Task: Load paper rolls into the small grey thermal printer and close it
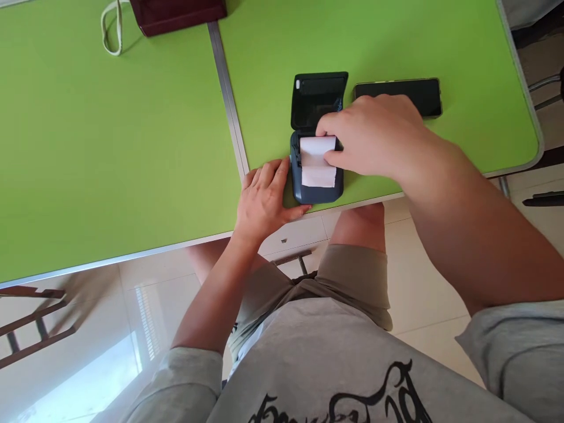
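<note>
A small dark blue-grey receipt printer [318, 195] lies near the table's front edge, its black lid [319, 100] swung up and back. In its compartment sits a white paper roll [316, 150], the loose end hanging over the printer's front. My right hand [374, 135] reaches over from the right, thumb and fingers around the roll's right part; some fingertips are hidden. My left hand [267, 197] rests on the table with fingers stretched along the printer's left side and thumb spread near its front corner. Behind my right hand lies a black smartphone [423, 97], partly covered.
A green table [132, 147] with a metal seam [227, 94] stretches ahead of me. At the back stands a dark red box-like thing [180, 14] beside a white cord loop [113, 35]. My legs are under the front edge; chair parts [35, 323] show at lower left.
</note>
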Motion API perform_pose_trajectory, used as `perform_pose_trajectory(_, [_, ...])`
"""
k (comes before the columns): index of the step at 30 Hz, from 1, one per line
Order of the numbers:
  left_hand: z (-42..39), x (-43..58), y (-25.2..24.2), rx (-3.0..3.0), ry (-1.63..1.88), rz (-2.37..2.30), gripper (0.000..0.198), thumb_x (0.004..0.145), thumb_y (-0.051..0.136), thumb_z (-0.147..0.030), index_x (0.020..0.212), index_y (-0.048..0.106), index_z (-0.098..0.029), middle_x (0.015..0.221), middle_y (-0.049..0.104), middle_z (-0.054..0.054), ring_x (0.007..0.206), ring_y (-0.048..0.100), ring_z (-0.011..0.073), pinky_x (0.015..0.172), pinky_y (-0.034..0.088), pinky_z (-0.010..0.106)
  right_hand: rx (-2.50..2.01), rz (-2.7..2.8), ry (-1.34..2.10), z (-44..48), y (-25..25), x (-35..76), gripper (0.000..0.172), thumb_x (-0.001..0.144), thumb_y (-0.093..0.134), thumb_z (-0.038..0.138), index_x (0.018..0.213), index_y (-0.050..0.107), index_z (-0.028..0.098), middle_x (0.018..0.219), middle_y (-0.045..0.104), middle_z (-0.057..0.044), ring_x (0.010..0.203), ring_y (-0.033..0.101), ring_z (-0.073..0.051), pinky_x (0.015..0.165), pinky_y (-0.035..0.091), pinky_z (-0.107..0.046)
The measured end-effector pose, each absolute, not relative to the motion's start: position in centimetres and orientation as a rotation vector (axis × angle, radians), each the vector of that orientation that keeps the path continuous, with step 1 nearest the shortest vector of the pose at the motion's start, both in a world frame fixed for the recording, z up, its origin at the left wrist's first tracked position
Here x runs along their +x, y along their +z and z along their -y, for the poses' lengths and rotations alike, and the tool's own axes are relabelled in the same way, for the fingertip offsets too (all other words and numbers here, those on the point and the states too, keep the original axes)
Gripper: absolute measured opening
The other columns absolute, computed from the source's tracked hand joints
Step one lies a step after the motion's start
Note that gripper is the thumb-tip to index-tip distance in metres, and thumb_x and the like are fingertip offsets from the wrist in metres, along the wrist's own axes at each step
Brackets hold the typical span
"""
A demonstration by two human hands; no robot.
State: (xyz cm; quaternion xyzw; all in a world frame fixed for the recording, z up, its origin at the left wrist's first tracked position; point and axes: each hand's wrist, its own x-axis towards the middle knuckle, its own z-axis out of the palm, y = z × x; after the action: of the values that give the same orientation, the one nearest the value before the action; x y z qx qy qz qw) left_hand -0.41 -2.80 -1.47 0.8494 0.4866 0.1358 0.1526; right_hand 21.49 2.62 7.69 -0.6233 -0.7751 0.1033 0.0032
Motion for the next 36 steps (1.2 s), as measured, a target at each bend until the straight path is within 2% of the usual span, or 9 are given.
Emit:
perform_pose_trajectory(3, [2.7,-0.4,-1.4,2.447,0.393,-1.377,0.097,0.085,0.064,-0.08,0.155,0.048,-0.016,0.147,0.061,0.02,0.135,0.059,0.0387,0.117,0.041,0.05,-1.992,2.448,0.234,-2.1,7.5,21.6,0.019,0.069,0.075,0.029,0.088,0.074,0.032,0.077,0.069,-0.007,0.072,0.059,-0.028,0.064,0.034,-0.038])
perform_pose_trajectory(7, [2.8,-0.4,-1.3,2.437,0.396,-1.384,0.096,0.086,0.061,-0.081,0.154,0.048,-0.014,0.146,0.061,0.021,0.134,0.059,0.0386,0.116,0.041,0.05,-1.748,2.314,0.419,-1.5,6.4,22.1,0.007,0.08,0.071,0.036,0.085,0.072,0.032,0.081,0.07,-0.004,0.08,0.059,-0.026,0.064,0.035,-0.036])
perform_pose_trajectory(12, [2.8,-0.4,-1.6,2.433,0.399,-1.395,0.097,0.083,0.067,-0.079,0.154,0.049,-0.016,0.146,0.061,0.021,0.133,0.059,0.0399,0.116,0.04,0.052,-1.709,2.324,0.442,-0.9,5.5,22.4,0.014,0.091,0.062,0.034,0.099,0.073,0.032,0.098,0.07,-0.005,0.076,0.057,-0.021,0.063,0.032,-0.035])
perform_pose_trajectory(16, [2.7,-0.4,-1.6,2.448,0.397,-1.397,0.098,0.082,0.069,-0.078,0.154,0.049,-0.015,0.145,0.061,0.021,0.133,0.06,0.0397,0.116,0.041,0.051,-1.765,2.294,0.511,-1.2,5.7,22.2,0.012,0.09,0.065,0.027,0.098,0.073,0.03,0.102,0.069,-0.005,0.076,0.059,-0.02,0.066,0.033,-0.035])
perform_pose_trajectory(20, [2.7,-0.4,-1.4,2.474,0.379,-1.405,0.101,0.08,0.075,-0.075,0.154,0.05,-0.011,0.144,0.062,0.022,0.132,0.061,0.0388,0.115,0.043,0.048,-1.774,2.261,0.556,-1.6,5.7,21.8,0.004,0.088,0.068,0.03,0.09,0.071,0.027,0.096,0.067,-0.007,0.08,0.062,-0.022,0.069,0.035,-0.036])
perform_pose_trajectory(23, [2.7,-0.4,-1.5,2.479,0.387,-1.409,0.099,0.08,0.075,-0.075,0.152,0.052,-0.011,0.142,0.063,0.022,0.13,0.062,0.0384,0.115,0.044,0.049,-1.761,2.234,0.492,-1.7,5.3,21.6,0.011,0.088,0.069,0.036,0.085,0.068,0.025,0.091,0.065,-0.008,0.082,0.062,-0.024,0.07,0.036,-0.037])
perform_pose_trajectory(27, [2.7,-0.5,-1.5,2.46,0.401,-1.403,0.09,0.083,0.072,-0.074,0.15,0.054,-0.017,0.143,0.063,0.019,0.13,0.062,0.0381,0.115,0.044,0.051,-1.8,2.126,0.41,-1.6,4.7,21.3,0.021,0.087,0.071,0.038,0.076,0.061,0.022,0.085,0.062,-0.01,0.082,0.061,-0.026,0.069,0.037,-0.038])
perform_pose_trajectory(32, [2.9,-0.3,-1.2,2.447,0.394,-1.397,0.089,0.083,0.074,-0.072,0.149,0.055,-0.015,0.143,0.063,0.02,0.131,0.061,0.0382,0.117,0.043,0.052,-1.854,2.116,0.304,-1.4,4.8,20.9,0.013,0.084,0.071,0.031,0.088,0.062,0.023,0.093,0.065,-0.011,0.084,0.06,-0.025,0.07,0.039,-0.037])
perform_pose_trajectory(36, [2.9,-0.2,-1.2,2.456,0.391,-1.403,0.092,0.081,0.076,-0.071,0.149,0.055,-0.014,0.143,0.063,0.02,0.132,0.061,0.038,0.118,0.042,0.05,-1.938,2.099,0.28,-1.1,5.9,20.9,0.021,0.08,0.069,0.023,0.1,0.063,0.025,0.106,0.067,-0.012,0.082,0.062,-0.027,0.069,0.041,-0.038])
